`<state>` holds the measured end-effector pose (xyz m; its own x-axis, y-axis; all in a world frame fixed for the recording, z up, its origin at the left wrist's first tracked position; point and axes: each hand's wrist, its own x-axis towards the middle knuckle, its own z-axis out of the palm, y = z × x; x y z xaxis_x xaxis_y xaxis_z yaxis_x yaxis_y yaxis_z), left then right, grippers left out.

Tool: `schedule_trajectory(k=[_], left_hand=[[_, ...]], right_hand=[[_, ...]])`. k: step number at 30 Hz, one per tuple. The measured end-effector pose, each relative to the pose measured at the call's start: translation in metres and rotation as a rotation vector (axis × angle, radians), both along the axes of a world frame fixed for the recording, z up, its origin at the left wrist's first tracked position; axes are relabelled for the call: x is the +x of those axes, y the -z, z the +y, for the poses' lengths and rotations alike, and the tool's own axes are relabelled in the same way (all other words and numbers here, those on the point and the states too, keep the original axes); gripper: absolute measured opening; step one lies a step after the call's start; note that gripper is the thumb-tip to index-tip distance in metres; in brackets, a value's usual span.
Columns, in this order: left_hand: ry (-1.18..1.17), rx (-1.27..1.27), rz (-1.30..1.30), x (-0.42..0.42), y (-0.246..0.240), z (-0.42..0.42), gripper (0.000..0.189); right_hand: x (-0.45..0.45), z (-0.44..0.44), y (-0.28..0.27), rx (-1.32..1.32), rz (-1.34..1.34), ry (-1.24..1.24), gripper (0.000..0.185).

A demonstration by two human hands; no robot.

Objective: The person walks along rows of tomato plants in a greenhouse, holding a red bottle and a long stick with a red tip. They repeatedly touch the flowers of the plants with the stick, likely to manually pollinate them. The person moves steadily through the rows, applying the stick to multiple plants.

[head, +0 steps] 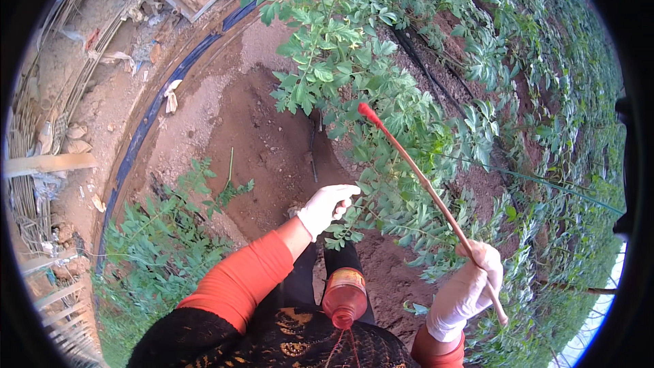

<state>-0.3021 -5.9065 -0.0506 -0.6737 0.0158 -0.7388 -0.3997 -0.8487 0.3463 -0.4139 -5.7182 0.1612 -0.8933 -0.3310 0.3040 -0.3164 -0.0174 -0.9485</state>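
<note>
My right hand (470, 281), in a white glove, is closed around the lower part of a thin wooden stick (429, 184). The stick's upper end is red and lies over the leaves of a tomato plant (352, 56). At the middle, my left hand (327, 207), also gloved in white, reaches to the edge of the foliage; its fingers are bent, and whether they pinch a leaf cannot be told. A plastic bottle (345, 296) with red contents hangs by a cord at my front. Small yellow flowers show among the leaves.
Rows of tomato plants (557, 128) fill the right side, with black irrigation hoses (424, 69) between them and a green string (541, 180) crossing. A dark blue plastic strip (148, 122) curves along the left. Farther left are wooden planks (51, 164) and debris. Cut foliage (158, 240) lies lower left.
</note>
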Motion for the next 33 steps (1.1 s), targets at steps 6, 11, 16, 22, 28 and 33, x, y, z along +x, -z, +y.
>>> schedule_trajectory(k=[6,11,16,22,28,33], left_hand=[[-0.072,-0.077,-0.092,0.054,-0.016,-0.032,0.029],[-0.074,-0.062,-0.197,0.087,-0.015,-0.036,0.028],[-0.064,-0.035,-0.214,0.101,-0.018,-0.031,0.027],[-0.116,-0.028,-0.207,0.098,-0.025,-0.034,0.026],[-0.155,-0.049,-0.227,0.103,-0.032,-0.043,0.025],[-0.173,-0.077,-0.194,0.11,-0.042,-0.046,0.025]], right_hand=[[-0.033,-0.072,0.067,0.156,0.154,-0.114,0.018],[-0.064,-0.131,0.114,0.008,0.189,-0.042,0.017],[-0.091,-0.162,0.131,-0.069,0.152,0.043,0.02],[-0.121,-0.2,0.15,-0.207,-0.01,0.039,0.017],[-0.133,-0.21,0.162,-0.212,-0.09,0.014,0.018],[-0.135,-0.203,0.152,-0.286,-0.04,0.048,0.018]])
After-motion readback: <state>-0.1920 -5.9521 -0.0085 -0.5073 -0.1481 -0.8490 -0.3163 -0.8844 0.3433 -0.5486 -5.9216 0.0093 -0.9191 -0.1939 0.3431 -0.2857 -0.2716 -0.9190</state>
